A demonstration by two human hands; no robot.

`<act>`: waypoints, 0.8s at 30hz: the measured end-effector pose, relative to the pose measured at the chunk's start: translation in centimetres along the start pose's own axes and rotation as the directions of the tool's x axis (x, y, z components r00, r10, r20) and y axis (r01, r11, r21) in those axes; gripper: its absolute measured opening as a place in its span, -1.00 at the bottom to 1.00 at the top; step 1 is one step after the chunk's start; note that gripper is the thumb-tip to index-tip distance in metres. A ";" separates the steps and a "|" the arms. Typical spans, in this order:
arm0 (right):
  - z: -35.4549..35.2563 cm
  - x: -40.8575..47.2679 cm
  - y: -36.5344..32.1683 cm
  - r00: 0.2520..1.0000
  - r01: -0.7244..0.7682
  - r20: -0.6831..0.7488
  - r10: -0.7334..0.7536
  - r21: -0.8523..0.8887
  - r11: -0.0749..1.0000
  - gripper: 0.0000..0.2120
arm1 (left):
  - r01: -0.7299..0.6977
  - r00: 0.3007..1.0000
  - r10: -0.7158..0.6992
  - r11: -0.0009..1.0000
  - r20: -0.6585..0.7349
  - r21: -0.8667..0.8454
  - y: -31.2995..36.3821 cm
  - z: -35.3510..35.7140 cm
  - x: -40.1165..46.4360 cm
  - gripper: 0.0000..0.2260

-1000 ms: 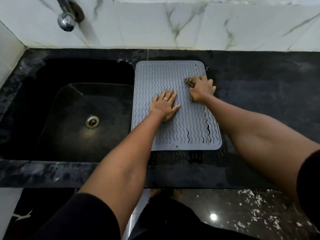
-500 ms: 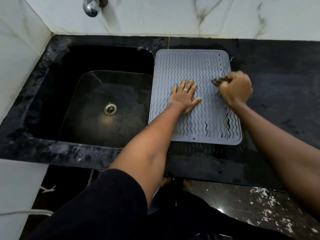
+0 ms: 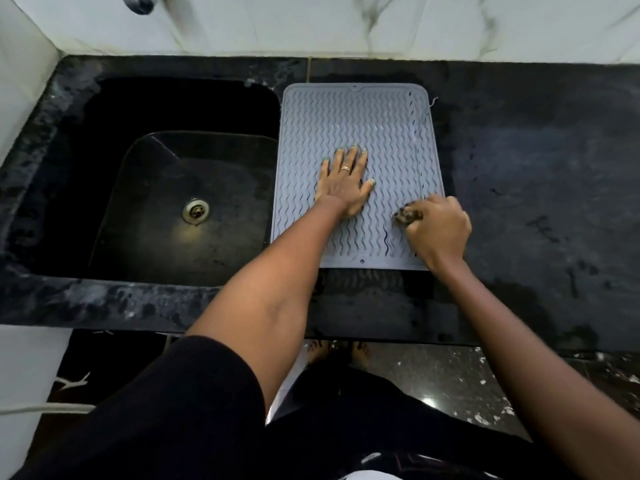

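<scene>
A grey ribbed drying mat lies flat on the black stone counter, just right of the sink. My left hand presses flat on the mat's middle, fingers straight, a ring on one finger. My right hand is curled round a small dark scrubbing pad and holds it against the mat's near right part. Only a bit of the pad shows past my fingers.
A deep black sink with a metal drain lies left of the mat. A chrome tap juts from the white marble wall above it. The counter looks wet around the mat. My bare feet show below the counter edge.
My right hand has dragged the scrubbing pad from the mat's far right part toward me along its right side. My left hand has stayed pressed on the mat. The camera has shifted.
</scene>
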State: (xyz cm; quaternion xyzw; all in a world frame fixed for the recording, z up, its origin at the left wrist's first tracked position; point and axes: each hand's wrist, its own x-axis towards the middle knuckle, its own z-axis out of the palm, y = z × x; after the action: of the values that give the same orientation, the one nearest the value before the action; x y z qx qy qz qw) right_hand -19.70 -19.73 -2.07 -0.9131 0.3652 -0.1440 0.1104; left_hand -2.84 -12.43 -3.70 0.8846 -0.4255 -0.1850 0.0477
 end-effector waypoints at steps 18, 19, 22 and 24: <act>1.3 1.2 -1.5 0.998 0.030 0.052 -0.030 0.001 1.000 -0.79 | -0.025 0.993 0.026 1.000 -0.111 0.008 -0.5 2.0 -1.8 -0.47; 0.7 -0.8 -1.5 0.997 0.039 0.061 -0.037 -0.023 0.999 -0.78 | -0.025 0.992 0.026 1.000 -0.120 0.006 -0.5 2.1 -1.9 -0.47; -0.6 -2.7 -1.3 0.992 0.035 0.120 -0.034 -0.007 0.999 -0.82 | -0.027 0.991 0.028 1.000 -0.134 0.010 -0.6 2.6 -2.4 -0.47; -1.4 -0.7 -1.6 0.994 -0.082 0.091 0.065 0.196 0.977 -0.85 | -0.029 0.990 0.029 1.000 -0.139 0.004 -0.6 2.7 -2.7 -0.47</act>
State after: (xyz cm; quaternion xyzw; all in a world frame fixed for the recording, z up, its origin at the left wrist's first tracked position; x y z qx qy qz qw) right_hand -19.64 -18.28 -0.44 -0.8885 0.3775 -0.1372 0.2218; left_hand -4.90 -9.76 -5.58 0.8891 -0.4340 -0.1220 0.0791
